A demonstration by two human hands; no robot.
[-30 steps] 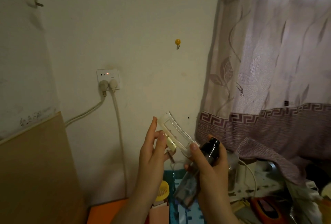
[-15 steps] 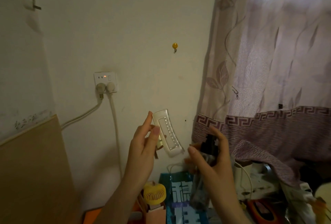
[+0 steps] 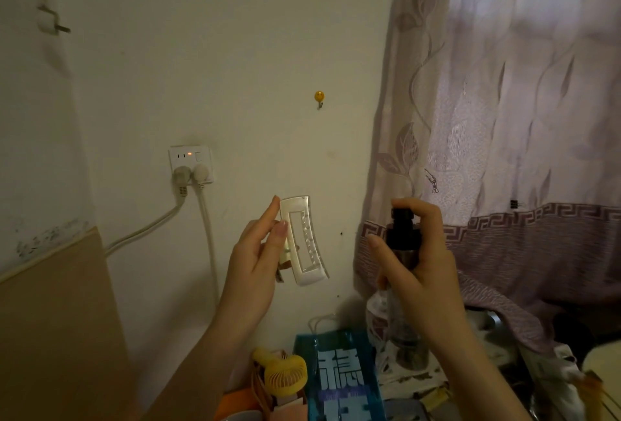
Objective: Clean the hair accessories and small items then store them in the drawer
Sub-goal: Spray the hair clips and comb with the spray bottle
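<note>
One pearly white hair claw clip [image 3: 304, 240] is held upright in front of the wall, left of the curtain's edge, with a long rectangular opening down its middle and a row of small studs along one side. The left hand [image 3: 257, 261] pinches it at its left edge between thumb and curled fingers [image 3: 280, 235]. Just right of it, apart from the clip, the right hand [image 3: 415, 264] grips one dark spray bottle [image 3: 403, 239] with a black cap, the forefinger resting on top of the nozzle. On the wall further left sits one white socket [image 3: 191, 163] with two plugs and one red light. One yellow hook [image 3: 319, 97] hangs above. Nearer, low down, stand one yellow handheld fan [image 3: 285, 375] and one teal box [image 3: 339, 377] with large white Chinese characters, only partly readable. One patterned mauve curtain [image 3: 504, 118] fills the right.
</note>
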